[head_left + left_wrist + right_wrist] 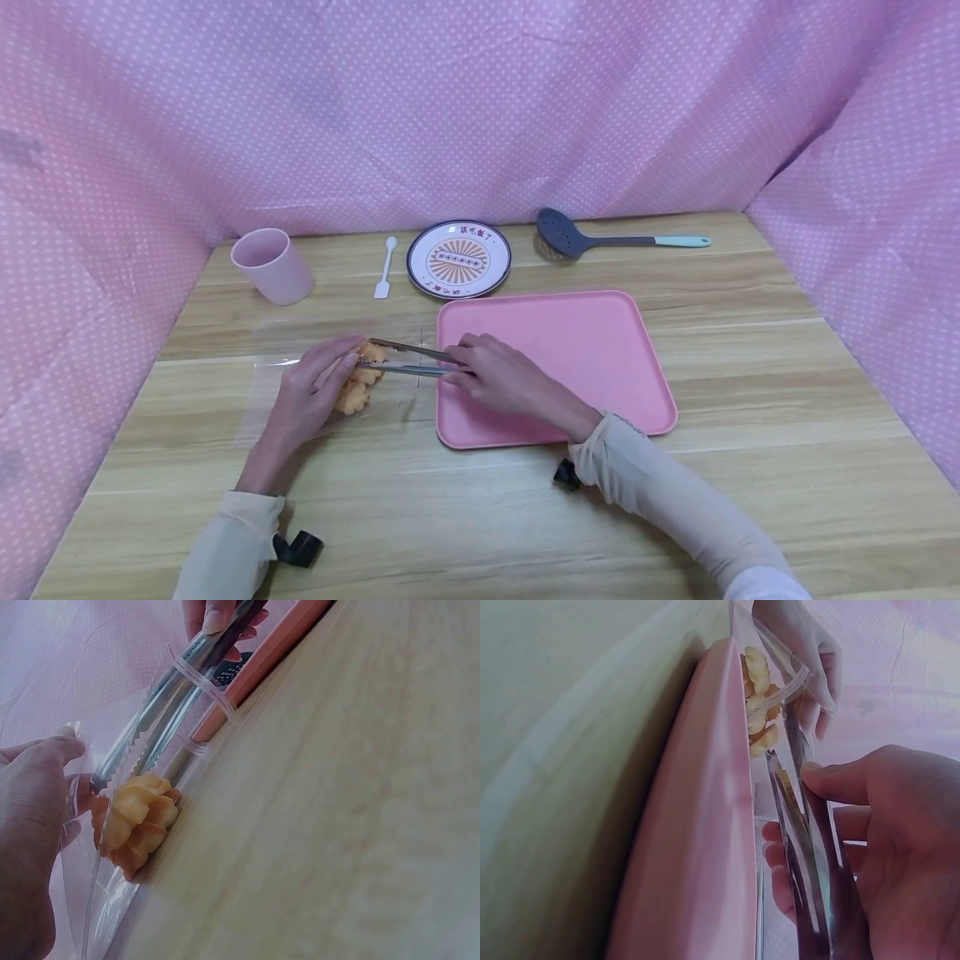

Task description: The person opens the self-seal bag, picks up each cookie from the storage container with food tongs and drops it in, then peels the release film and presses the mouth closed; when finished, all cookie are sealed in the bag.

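My right hand [498,372] grips metal tongs [411,369], which point left with their toothed ends apart. Those ends reach inside a clear plastic bag [277,333] lying on the table, beside golden, ruffled pastries [352,397]. The bag's upper film is pinched between the thumb and fingers of my left hand [307,392]. In the left wrist view, the pastries [139,821] sit in the bag just below the tongs [169,705]. From the right wrist, the tongs [802,840] show a narrow gap, and the tips do not clearly hold a pastry [756,671].
A pink tray [570,333] lies under my right hand, its left rim near the bag. Along the back are a pink cup [273,267], a small white spatula [386,268], a patterned plate [459,259] and a dark slotted spoon [573,237]. Pink dotted cloth [480,108] encloses the table.
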Demonstrator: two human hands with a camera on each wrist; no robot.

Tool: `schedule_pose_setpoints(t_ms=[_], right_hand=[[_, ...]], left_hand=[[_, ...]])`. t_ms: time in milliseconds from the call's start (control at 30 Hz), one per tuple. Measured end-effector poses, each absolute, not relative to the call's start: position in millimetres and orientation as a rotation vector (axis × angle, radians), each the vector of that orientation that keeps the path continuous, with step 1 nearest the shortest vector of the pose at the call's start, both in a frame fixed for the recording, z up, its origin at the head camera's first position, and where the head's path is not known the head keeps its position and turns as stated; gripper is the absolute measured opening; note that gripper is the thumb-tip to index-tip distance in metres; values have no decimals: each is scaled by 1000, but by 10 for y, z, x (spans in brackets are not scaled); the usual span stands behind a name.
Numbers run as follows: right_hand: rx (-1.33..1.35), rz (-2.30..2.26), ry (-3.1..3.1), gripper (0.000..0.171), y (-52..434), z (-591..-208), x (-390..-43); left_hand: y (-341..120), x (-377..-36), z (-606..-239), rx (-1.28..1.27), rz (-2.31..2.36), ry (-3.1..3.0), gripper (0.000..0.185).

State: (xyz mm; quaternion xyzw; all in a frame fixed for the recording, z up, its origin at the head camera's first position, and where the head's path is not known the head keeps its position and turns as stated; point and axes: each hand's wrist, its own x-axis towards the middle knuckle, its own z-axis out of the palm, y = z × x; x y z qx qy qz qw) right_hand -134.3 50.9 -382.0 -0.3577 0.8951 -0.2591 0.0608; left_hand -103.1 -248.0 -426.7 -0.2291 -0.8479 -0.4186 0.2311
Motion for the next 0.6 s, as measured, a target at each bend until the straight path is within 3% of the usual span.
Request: schedule_pose_setpoints(t_ms=[600], right_hand=[[-894,-829,2755,36,962,-3833,-1228]], left_hand=[[-2480,-1032,-4278,-625,-1159,-2327,40]])
